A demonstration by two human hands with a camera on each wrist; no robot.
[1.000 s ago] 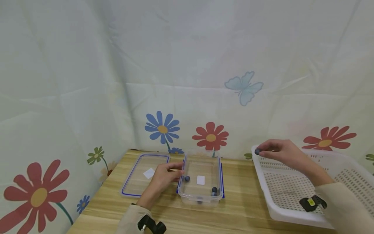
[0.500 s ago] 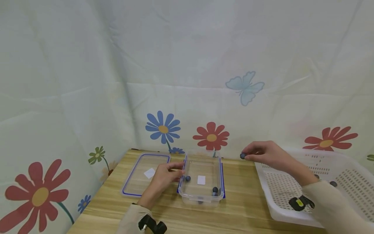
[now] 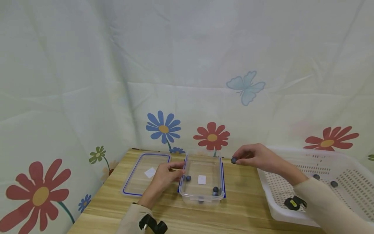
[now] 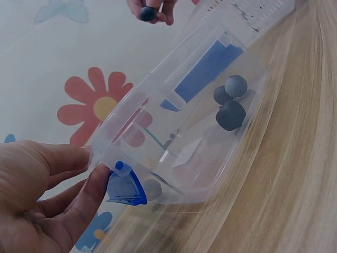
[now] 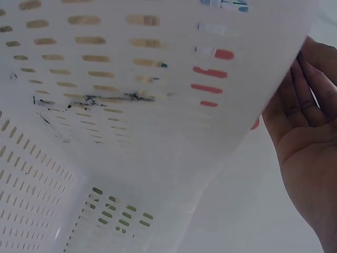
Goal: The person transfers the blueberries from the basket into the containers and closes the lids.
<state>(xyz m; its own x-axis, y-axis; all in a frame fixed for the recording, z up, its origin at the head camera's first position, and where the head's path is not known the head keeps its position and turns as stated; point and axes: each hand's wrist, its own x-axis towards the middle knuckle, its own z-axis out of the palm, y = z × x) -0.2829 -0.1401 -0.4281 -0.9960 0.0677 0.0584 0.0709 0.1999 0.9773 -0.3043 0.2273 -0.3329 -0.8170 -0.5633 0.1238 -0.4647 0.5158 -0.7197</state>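
My right hand (image 3: 258, 157) pinches a blueberry (image 3: 233, 160) between thumb and fingertips, above the table between the basket and the box. A clear plastic box (image 3: 201, 197) with blue side latches stands lidless in the middle. Several blueberries (image 4: 230, 115) lie inside it, most of them together along one side and one (image 3: 188, 178) near the left wall. My left hand (image 3: 164, 177) holds the box's left rim; in the left wrist view, its thumb and finger pinch the edge beside a blue latch (image 4: 126, 185). The right wrist view hides the held blueberry behind the basket wall.
Left of the box lies its clear lid (image 3: 137, 190) with a blue seal. A white perforated basket (image 3: 270, 203) stands at the right, with blueberries (image 3: 334, 184) in it. The wooden table (image 3: 181, 221) meets a flower-printed curtain (image 3: 187, 65) at the back.
My right hand has carried the blueberry left and slightly down, from over the basket's rim to over the table near the box. The left hand has stayed on the box.
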